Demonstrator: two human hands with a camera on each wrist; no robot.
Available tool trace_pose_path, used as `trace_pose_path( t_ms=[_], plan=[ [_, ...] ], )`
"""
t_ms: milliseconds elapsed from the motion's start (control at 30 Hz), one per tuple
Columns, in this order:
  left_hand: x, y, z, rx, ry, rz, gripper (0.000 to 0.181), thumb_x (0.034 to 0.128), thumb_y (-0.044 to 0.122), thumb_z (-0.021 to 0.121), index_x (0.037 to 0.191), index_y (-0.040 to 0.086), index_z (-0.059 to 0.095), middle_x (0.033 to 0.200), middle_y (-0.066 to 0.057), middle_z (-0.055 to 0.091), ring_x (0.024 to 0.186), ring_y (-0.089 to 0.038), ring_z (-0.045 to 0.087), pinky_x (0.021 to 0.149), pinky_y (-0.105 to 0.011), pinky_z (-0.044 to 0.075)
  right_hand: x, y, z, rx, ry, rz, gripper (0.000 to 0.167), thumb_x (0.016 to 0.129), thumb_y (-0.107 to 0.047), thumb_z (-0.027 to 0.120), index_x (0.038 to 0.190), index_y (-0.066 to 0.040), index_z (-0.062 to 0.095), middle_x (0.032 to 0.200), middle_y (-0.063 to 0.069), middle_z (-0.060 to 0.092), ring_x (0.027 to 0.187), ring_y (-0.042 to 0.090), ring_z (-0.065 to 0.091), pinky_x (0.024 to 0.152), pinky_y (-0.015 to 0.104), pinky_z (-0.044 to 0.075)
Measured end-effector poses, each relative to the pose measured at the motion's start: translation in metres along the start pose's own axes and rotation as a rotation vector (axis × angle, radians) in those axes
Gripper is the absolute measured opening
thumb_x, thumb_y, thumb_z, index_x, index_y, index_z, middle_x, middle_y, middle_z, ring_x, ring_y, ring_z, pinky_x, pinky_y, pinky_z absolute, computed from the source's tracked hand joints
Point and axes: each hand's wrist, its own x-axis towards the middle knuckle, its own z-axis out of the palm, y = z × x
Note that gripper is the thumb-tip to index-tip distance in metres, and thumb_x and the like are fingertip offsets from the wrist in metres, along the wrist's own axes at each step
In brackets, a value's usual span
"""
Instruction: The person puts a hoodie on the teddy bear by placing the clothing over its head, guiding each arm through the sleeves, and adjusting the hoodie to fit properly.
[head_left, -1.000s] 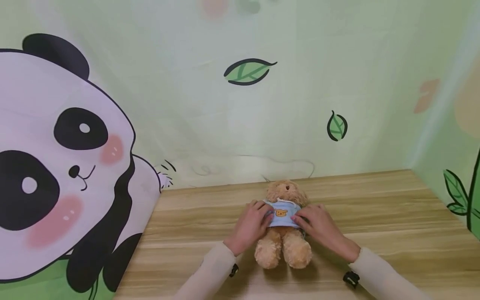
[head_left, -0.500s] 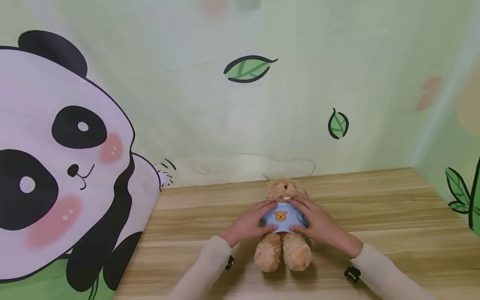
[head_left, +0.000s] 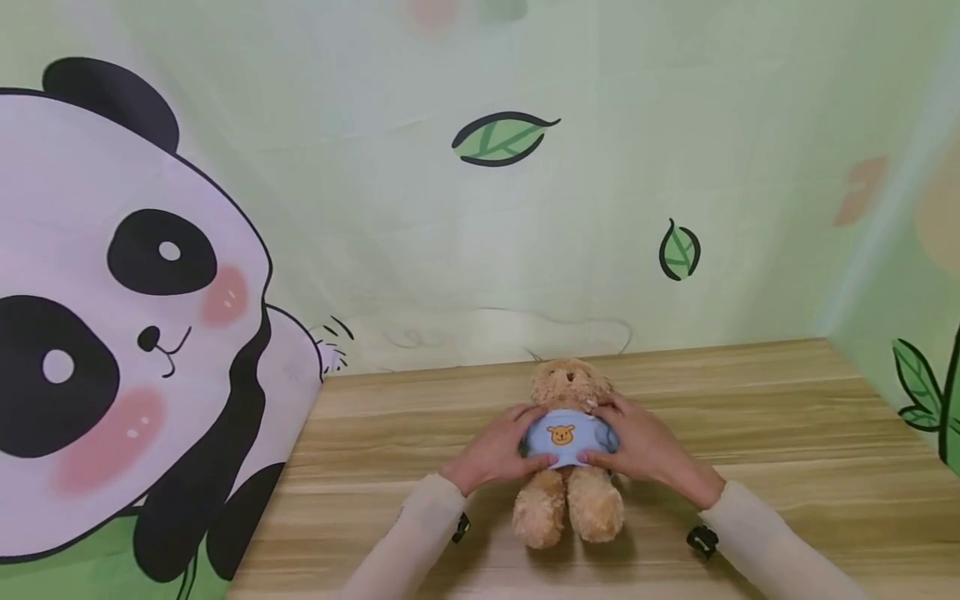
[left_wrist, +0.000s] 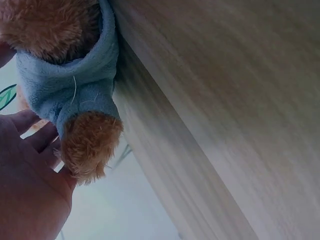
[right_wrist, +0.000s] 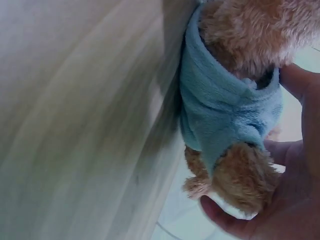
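A light-brown teddy bear [head_left: 570, 385] lies on its back on the table in the head view, head away from me and legs toward me. It wears a blue shirt [head_left: 573, 452] with a yellow bear-face print. My left hand [head_left: 491, 447] holds the bear's left-of-view side, thumb on the shirt's hem and fingers up by the shoulder. On the other side my right hand [head_left: 651, 443] holds it likewise, thumb at the hem. Both wrist views show a furry arm [left_wrist: 90, 145] poking from a blue sleeve beside the palm. Some fingertips are hidden behind the bear.
The wood-grain table [head_left: 390, 425] extends to both sides of the bear. Behind it stands a pale green backdrop [head_left: 390, 233] printed with leaves and a big panda [head_left: 187, 358] at left. A dark wrist strap [head_left: 702, 542] shows at the right sleeve.
A second ago both hands pinched the shirt's front. They then spread, fingertips near the neckline and thumbs at the hem; now the fingertips sit farther out toward the shoulders. The hem lies slightly lower.
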Motion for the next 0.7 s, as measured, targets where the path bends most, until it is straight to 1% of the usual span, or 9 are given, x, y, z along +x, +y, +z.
trace_pose_path(
  t_ms=[100, 167, 300, 367, 433, 533, 633, 700],
  plan=[
    [-0.0006, 0.0001, -0.0012, -0.016, -0.004, -0.007, 0.08, 0.0903, 0.062, 0.056, 0.154, 0.02, 0.031, 0.154, -0.007, 0.041, 0.135, -0.028, 0.048, 0.108, -0.042, 0.044, 0.0003, -0.0002, -0.0006, 0.01, 0.017, -0.017, 0.08, 0.081, -0.059, 0.071, 0.138, -0.006, 0.054, 0.143, 0.018, 0.051, 0.128, 0.041, 0.051, 0.1, 0.056, 0.045],
    [-0.0012, 0.0006, -0.0011, -0.023, 0.003, -0.007, 0.081, 0.0899, 0.063, 0.056, 0.154, 0.02, 0.031, 0.154, -0.007, 0.042, 0.134, -0.029, 0.05, 0.107, -0.042, 0.045, 0.0005, -0.0001, -0.0008, 0.049, 0.033, -0.045, 0.08, 0.081, -0.055, 0.074, 0.141, -0.008, 0.05, 0.143, 0.018, 0.052, 0.128, 0.041, 0.051, 0.101, 0.056, 0.045],
    [-0.0016, 0.0024, 0.0006, -0.051, 0.055, -0.016, 0.082, 0.0881, 0.065, 0.058, 0.152, 0.021, 0.034, 0.151, -0.007, 0.045, 0.129, -0.028, 0.053, 0.104, -0.043, 0.047, 0.002, 0.0013, -0.0003, 0.163, 0.054, -0.105, 0.078, 0.08, -0.042, 0.08, 0.143, -0.01, 0.047, 0.143, 0.017, 0.052, 0.129, 0.041, 0.05, 0.101, 0.058, 0.044],
    [-0.0015, 0.0033, 0.0023, -0.071, 0.085, -0.035, 0.082, 0.0863, 0.066, 0.06, 0.15, 0.019, 0.038, 0.147, -0.007, 0.048, 0.126, -0.026, 0.054, 0.103, -0.041, 0.048, 0.0028, 0.0027, 0.0012, 0.193, 0.06, -0.124, 0.078, 0.079, -0.038, 0.081, 0.143, -0.009, 0.047, 0.144, 0.019, 0.049, 0.127, 0.041, 0.051, 0.1, 0.058, 0.045],
    [-0.0012, 0.0042, 0.0037, -0.074, 0.108, -0.064, 0.083, 0.0844, 0.067, 0.062, 0.146, 0.014, 0.042, 0.142, -0.008, 0.05, 0.123, -0.024, 0.055, 0.101, -0.039, 0.049, 0.0034, 0.004, 0.0024, 0.197, 0.065, -0.129, 0.076, 0.079, -0.037, 0.081, 0.141, -0.007, 0.049, 0.141, 0.019, 0.05, 0.123, 0.04, 0.054, 0.096, 0.057, 0.048],
    [-0.0007, 0.0055, 0.0044, -0.063, 0.128, -0.106, 0.083, 0.0821, 0.068, 0.064, 0.139, 0.009, 0.049, 0.134, -0.008, 0.053, 0.118, -0.022, 0.055, 0.098, -0.037, 0.049, 0.0039, 0.0053, 0.0034, 0.197, 0.058, -0.108, 0.072, 0.079, -0.037, 0.082, 0.137, -0.005, 0.052, 0.138, 0.019, 0.05, 0.118, 0.038, 0.056, 0.093, 0.054, 0.049],
    [-0.0005, 0.0071, 0.0035, -0.05, 0.139, -0.123, 0.074, 0.0816, 0.067, 0.065, 0.129, 0.01, 0.054, 0.126, -0.006, 0.056, 0.112, -0.02, 0.055, 0.093, -0.035, 0.049, 0.0037, 0.0061, 0.0036, 0.213, 0.041, -0.089, 0.061, 0.08, -0.036, 0.081, 0.127, -0.006, 0.057, 0.134, 0.017, 0.054, 0.118, 0.038, 0.057, 0.095, 0.053, 0.049],
    [-0.001, 0.0084, 0.003, -0.048, 0.155, -0.12, 0.069, 0.0813, 0.067, 0.066, 0.123, 0.013, 0.055, 0.121, -0.003, 0.057, 0.107, -0.018, 0.054, 0.09, -0.033, 0.049, 0.0033, 0.0058, 0.0037, 0.217, 0.043, -0.082, 0.055, 0.08, -0.035, 0.081, 0.122, -0.009, 0.058, 0.132, 0.016, 0.058, 0.117, 0.037, 0.059, 0.096, 0.053, 0.049]
  ],
)
